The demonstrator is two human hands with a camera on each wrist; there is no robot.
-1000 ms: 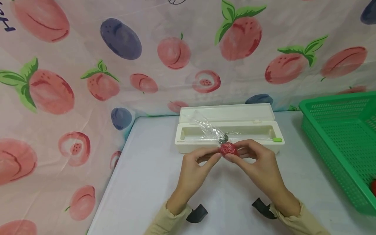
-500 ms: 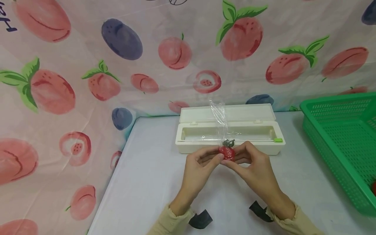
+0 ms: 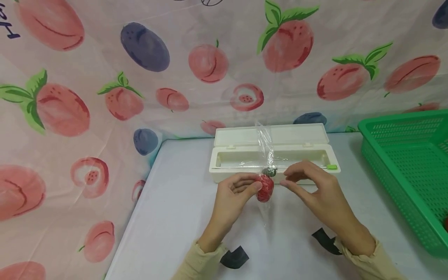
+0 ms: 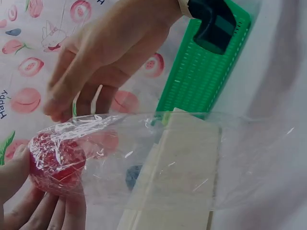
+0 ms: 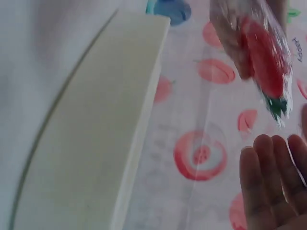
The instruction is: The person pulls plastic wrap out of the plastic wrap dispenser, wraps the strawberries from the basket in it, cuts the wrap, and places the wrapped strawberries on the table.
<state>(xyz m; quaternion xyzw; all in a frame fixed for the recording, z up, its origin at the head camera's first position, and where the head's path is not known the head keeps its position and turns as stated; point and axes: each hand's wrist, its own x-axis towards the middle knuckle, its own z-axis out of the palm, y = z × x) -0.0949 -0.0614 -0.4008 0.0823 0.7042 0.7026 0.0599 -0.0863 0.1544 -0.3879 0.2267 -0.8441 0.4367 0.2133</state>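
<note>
A red strawberry (image 3: 265, 188) with a green leafy top is wrapped in clear plastic film. My left hand (image 3: 232, 194) pinches it from the left between thumb and fingers. Loose film (image 3: 266, 142) rises from its leafy end, and another tail hangs below. In the left wrist view the film (image 4: 158, 163) spreads wide beyond the wrapped strawberry (image 4: 57, 160). My right hand (image 3: 320, 190) is just right of the strawberry, apart from it, with bent fingers and nothing between them. The right wrist view shows the strawberry (image 5: 264, 57) blurred, above the right fingertips.
Behind the hands stands a long white box (image 3: 245, 175) with its lid (image 3: 238, 136) raised and a green tab (image 3: 331, 167) at the right end. A green plastic basket (image 3: 388, 186) is at right, with something red at its edge. A fruit-patterned cloth (image 3: 217, 23) hangs behind.
Both hands held the strawberry earlier and turned it. Now the right hand has let go and moved right, while the left holds it with a film tail hanging down.
</note>
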